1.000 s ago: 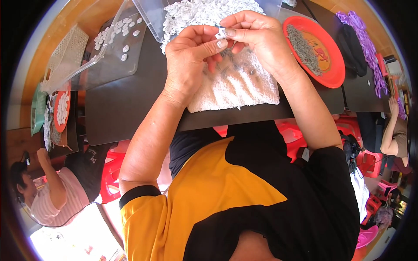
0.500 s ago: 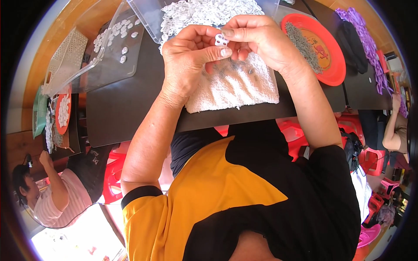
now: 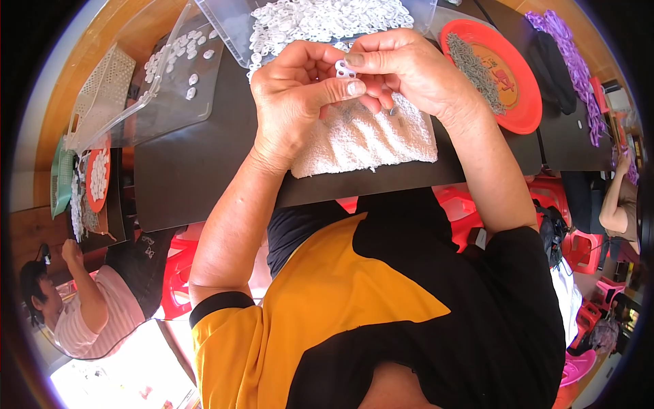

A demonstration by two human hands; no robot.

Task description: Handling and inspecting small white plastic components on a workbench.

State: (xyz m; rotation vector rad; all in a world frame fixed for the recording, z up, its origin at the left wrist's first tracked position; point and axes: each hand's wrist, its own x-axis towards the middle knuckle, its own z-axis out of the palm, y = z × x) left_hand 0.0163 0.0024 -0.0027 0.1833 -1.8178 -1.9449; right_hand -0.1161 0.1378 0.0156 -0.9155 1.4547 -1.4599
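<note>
White piece (image 3: 345,71) between left hand (image 3: 289,94) and right hand (image 3: 419,73), box side of towel (image 3: 368,146). Both grips narrow, fingertips pinching it. Holed face to camera; long axis unclear, fingers cover its edges.

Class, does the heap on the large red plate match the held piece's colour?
No: the heap on the red plate is grey; the held piece, white.

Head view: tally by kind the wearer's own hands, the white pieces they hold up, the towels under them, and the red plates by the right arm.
Hands, left hand and right hand: 2
Held white piece: 1
White towel: 1
Red plate: 1
Total: 5
</note>
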